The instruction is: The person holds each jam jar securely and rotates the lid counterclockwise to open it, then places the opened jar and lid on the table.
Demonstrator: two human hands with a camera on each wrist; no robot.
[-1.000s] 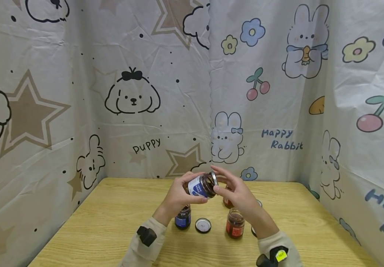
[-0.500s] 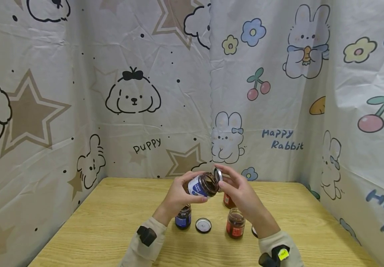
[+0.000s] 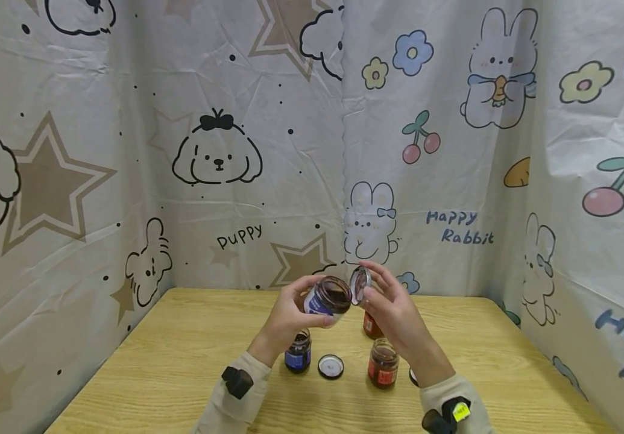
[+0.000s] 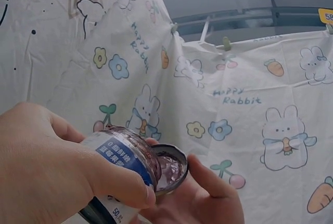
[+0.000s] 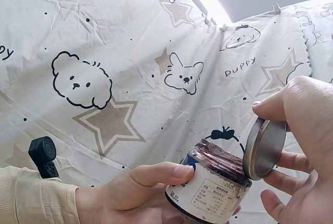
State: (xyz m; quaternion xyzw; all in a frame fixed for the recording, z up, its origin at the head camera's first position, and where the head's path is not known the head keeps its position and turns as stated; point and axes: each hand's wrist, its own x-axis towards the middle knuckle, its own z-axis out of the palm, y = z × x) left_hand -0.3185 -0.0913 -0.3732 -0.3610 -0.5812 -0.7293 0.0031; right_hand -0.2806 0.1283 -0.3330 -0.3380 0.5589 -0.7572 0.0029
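Observation:
My left hand (image 3: 288, 310) grips a jam jar (image 3: 327, 299) with a blue and white label, held tilted above the table. Its mouth is uncovered and dark jam coats the inside. Between thumb and fingers, my right hand (image 3: 393, 310) pinches the jar's metal lid (image 3: 361, 285), its jam-smeared inner face turned toward the jar. In the left wrist view the lid (image 4: 170, 169) stands right beside the jar's rim. From the right wrist view, the lid's grey outer side (image 5: 264, 150) shows, along with a printed table on the jar's label (image 5: 212, 197).
On the wooden table (image 3: 181, 374) stand a blue-labelled jar (image 3: 298, 352), an open red-labelled jar (image 3: 383, 364) and another red jar (image 3: 371, 325) partly behind my right hand. A loose lid (image 3: 330, 366) lies between the front jars; another lid (image 3: 413, 377) is mostly hidden by my right forearm.
The lid has come off the jar's mouth; my right hand has drawn it slightly to the right and turned its inner face into view. The jar has tipped more upright, its opening facing the camera.

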